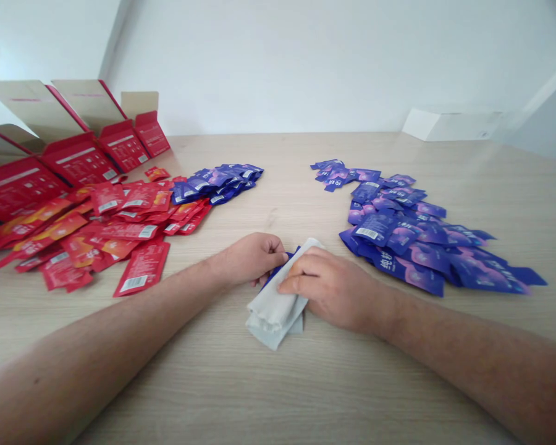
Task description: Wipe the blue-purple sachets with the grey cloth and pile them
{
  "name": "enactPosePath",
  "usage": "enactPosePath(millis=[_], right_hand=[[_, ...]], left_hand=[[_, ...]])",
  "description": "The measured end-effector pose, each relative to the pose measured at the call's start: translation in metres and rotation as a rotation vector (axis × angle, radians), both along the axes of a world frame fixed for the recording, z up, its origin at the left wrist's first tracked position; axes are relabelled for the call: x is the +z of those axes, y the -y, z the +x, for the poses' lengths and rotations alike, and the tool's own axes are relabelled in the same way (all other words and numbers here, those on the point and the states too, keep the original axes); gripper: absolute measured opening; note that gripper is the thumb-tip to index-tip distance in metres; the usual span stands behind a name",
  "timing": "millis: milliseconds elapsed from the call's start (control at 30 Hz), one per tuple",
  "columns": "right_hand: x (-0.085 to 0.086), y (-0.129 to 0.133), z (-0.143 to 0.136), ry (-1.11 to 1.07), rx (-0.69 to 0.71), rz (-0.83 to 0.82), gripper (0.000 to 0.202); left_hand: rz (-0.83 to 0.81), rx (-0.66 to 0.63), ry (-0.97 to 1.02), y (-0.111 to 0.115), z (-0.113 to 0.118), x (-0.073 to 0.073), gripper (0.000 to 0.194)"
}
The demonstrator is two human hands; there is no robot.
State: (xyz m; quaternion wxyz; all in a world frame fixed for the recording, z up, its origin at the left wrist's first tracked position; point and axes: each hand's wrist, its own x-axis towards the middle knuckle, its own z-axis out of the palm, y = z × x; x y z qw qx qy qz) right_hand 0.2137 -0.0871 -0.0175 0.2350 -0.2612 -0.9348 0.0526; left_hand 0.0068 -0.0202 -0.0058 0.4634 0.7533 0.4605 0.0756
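Observation:
A folded white cloth-like sheet [278,303] is at the middle of the table, tilted up to the right. My right hand [331,287] is closed on its upper right part, thumb and fingers on top. Just left of it, my left hand [254,256] is closed in a pinch on a dark blue packet [279,267], which lies mostly hidden behind the sheet. Blue-purple packets [412,238] spread in a pile right of my right hand. Beyond my left hand lies a smaller pile of blue packets [215,180].
Red and orange packets [120,228] are heaped at the left. Behind them, open red boxes [81,157] stand in a row with flaps raised. A white box [451,125] lies at the back right of the wooden table [278,395], against the white wall.

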Motion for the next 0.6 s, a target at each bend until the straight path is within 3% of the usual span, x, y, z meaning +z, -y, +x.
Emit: enactPosePath(millis=[67,267,433,600], right_hand=[[0.0004,0.0021,-0.0017,0.015,0.051,0.005,0.023],[-0.0019,-0.0009,0.0000,-0.037,-0.095,-0.016,0.030],[-0.0013,0.0056,-0.0063,-0.002,0.072,0.020,0.021],[-0.0031,0.0006,-0.0026,-0.031,-0.101,0.008,0.030]], left_hand=[[-0.034,-0.010,0.003,-0.0004,-0.0006,-0.0002,0.025],[0.035,0.010,0.011,-0.0011,-0.0018,-0.0018,0.026],[-0.049,-0.008,0.016,-0.0008,-0.0015,-0.0011,0.026],[0.066,0.003,-0.004,-0.0015,-0.0018,-0.0013,0.026]])
